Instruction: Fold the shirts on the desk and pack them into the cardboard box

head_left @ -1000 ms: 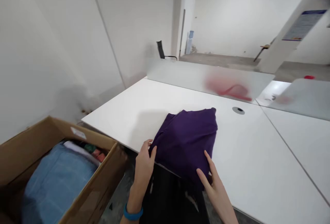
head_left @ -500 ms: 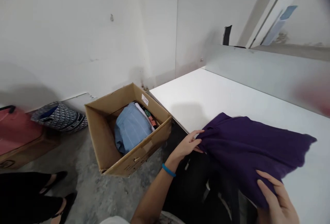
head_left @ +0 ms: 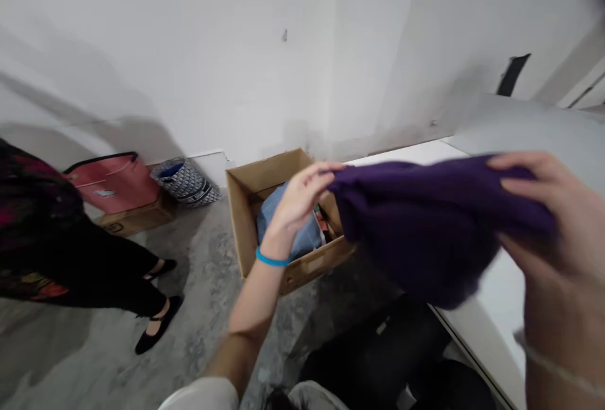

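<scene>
"Where's the cloth?"

"Held up in the air: a dark purple knit garment point(head_left: 425, 227), soft and slightly blurred, sagging into a heavy bunch in the middle. It hangs just off the near edge of a white table point(head_left: 406, 155), to the right of a brown cardboard box point(head_left: 246, 221)."

"And the hands?"

"Apart, with the cloth spanning the gap. The right hand point(head_left: 553, 233) is clamped on the far right end, pinching it. The left hand point(head_left: 297, 205), with a blue wristband point(head_left: 271, 260), is spread open, its fingertips point(head_left: 331, 167) just at the cloth's left end, not closed on it."

"What's around them?"

"The open box holds pale blue fabric point(head_left: 283, 221). Further left, on the concrete floor point(head_left: 208, 309), stands a person point(head_left: 94, 265) in black trousers and black flat shoes, near a coral-red bag point(head_left: 113, 183) and a patterned blue-grey tote point(head_left: 184, 182)."
</scene>
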Tool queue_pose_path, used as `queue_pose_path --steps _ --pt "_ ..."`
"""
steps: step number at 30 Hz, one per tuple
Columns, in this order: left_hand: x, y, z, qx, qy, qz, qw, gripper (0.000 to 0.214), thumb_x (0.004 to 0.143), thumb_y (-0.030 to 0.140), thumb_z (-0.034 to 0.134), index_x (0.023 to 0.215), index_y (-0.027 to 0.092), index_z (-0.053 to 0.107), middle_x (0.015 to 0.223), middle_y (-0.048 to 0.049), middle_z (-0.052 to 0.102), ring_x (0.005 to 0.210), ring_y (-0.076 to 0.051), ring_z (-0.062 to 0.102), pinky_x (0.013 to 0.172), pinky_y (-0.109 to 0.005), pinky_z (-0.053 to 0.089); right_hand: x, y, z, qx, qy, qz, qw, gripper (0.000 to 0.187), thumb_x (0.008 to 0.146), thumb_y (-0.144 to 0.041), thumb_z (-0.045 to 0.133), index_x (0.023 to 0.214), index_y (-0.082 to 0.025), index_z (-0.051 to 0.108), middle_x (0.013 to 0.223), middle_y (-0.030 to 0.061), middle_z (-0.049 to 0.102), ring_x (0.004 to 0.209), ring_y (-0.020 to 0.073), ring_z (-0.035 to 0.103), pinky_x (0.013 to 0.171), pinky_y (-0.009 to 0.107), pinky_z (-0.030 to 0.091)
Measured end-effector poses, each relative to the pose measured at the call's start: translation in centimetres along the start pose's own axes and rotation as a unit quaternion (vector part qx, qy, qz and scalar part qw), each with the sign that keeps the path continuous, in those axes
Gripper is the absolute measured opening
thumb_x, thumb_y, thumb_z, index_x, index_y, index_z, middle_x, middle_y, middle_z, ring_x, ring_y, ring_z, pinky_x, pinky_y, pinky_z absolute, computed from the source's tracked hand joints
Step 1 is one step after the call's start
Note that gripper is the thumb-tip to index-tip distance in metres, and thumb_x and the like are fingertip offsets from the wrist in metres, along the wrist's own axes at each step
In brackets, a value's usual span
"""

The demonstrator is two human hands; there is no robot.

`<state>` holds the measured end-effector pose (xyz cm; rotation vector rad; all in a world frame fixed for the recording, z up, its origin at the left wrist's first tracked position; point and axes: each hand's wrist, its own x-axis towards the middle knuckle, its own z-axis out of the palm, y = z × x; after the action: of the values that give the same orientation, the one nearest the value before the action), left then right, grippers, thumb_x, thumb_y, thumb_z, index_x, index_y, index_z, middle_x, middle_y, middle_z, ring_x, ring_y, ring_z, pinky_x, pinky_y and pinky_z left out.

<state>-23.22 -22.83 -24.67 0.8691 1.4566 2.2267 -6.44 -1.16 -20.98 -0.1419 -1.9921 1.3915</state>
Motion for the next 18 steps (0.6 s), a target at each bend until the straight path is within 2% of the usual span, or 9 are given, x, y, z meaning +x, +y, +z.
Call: queue_pose_path --steps 1,4,8,10,12,14,15,16,18 --pt "1.0 1.2 -1.2 0.02 0.02 0.036 0.999 0.019 0.077 0.026 0.066 0.094 0.019 0.068 0.091 -0.0008 0.067 0.078 -0.011 0.061 0.073 -0.023 0.047 2.4 -1.1 2.1 0.072 0.032 0.031 0.996 0.017 0.071 -0.017 0.059 0.078 -0.032 0.063 0.087 0.0025 0.055 0.067 0.0173 0.051 0.046 0.031 0.037" --pt "2.8 4.5 -4.7 0.105 0.082 0.146 0.98 0.018 0.08 0.029 0.063 0.095 0.02 0.065 0.09 0.0002 0.065 0.08 -0.011 0.061 0.073 -0.024 0.047 7.5 -2.1 7.2 0.199 -0.018 0.015 0.98 0.017 0.066 -0.01 0.055 0.065 -0.027 0.057 0.079 0.0016 0.052 0.072 0.0165 0.05 0.055 0.028 0.041" --pt "0.3 5.5 -9.1 0.225 0.17 0.214 0.935 0.018 0.082 0.031 0.057 0.094 0.02 0.064 0.089 -0.0001 0.064 0.078 -0.012 0.059 0.073 -0.026 0.047 9.0 1.2 12.1 0.175 -0.114 -0.044 0.977 0.017 0.065 -0.01 0.046 0.072 -0.023 0.052 0.08 0.0008 0.053 0.08 0.0173 0.054 0.065 0.028 0.045" --pt "-3.1 3.9 -11.4 0.33 0.208 0.166 0.906 0.02 0.084 0.031 0.051 0.093 0.018 0.064 0.096 -0.0024 0.066 0.086 -0.015 0.06 0.079 -0.029 0.048 8.0 4.5 14.1 0.082 -0.175 -0.023 0.981 0.02 0.068 -0.011 0.041 0.081 -0.021 0.054 0.083 0.0013 0.056 0.081 0.0178 0.056 0.067 0.03 0.047" --pt "-7.3 1.2 -13.4 0.476 0.165 0.027 0.863 0.025 0.084 0.031 0.047 0.096 0.019 0.065 0.097 -0.0042 0.069 0.089 -0.019 0.062 0.085 -0.036 0.048 6.2 8.3 15.8 -0.028 -0.257 0.005 0.966 0.03 0.071 -0.012 0.04 0.094 -0.02 0.057 0.084 0.0022 0.059 0.081 0.0185 0.058 0.069 0.031 0.049" --pt "-11.6 -1.9 -14.7 0.612 0.09 -0.083 0.781 0.032 0.083 0.032 0.048 0.108 0.021 0.064 0.106 -0.007 0.07 0.101 -0.025 0.062 0.097 -0.047 0.043 4.1 11.9 17.1 -0.12 -0.329 0.014 0.937 0.037 0.071 -0.011 0.044 0.104 -0.019 0.059 0.089 0.0049 0.062 0.081 0.0192 0.06 0.073 0.033 0.051" --pt "-13.6 -3.2 -15.1 0.665 0.087 -0.106 0.734 0.033 0.084 0.032 0.047 0.11 0.021 0.064 0.111 -0.0095 0.069 0.112 -0.029 0.058 0.103 -0.055 0.036 2.9 13.3 17.5 -0.151 -0.356 0.004 0.922 0.04 0.071 -0.01 0.045 0.107 -0.018 0.06 0.094 0.007 0.063 0.084 0.0196 0.06 0.076 0.033 0.051" --pt "-15.3 -4.4 -15.2 0.691 0.083 -0.127 0.706 0.034 0.086 0.031 0.045 0.112 0.021 0.064 0.113 -0.0105 0.068 0.118 -0.032 0.055 0.105 -0.059 0.031 1.7 14.4 17.7 -0.171 -0.379 -0.013 0.909 0.042 0.071 -0.008 0.046 0.109 -0.018 0.061 0.099 0.0089 0.063 0.087 0.0199 0.061 0.079 0.034 0.051" --pt "-17.6 -5.9 -15.0 0.704 0.056 -0.16 0.689 0.034 0.088 0.032 0.044 0.114 0.022 0.064 0.117 -0.0098 0.067 0.127 -0.033 0.047 0.105 -0.061 0.03 -0.4 15.7 17.6 -0.185 -0.41 -0.059 0.891 0.046 0.071 -0.005 0.045 0.112 -0.019 0.062 0.108 0.0103 0.062 0.093 0.02 0.061 0.085 0.035 0.05"
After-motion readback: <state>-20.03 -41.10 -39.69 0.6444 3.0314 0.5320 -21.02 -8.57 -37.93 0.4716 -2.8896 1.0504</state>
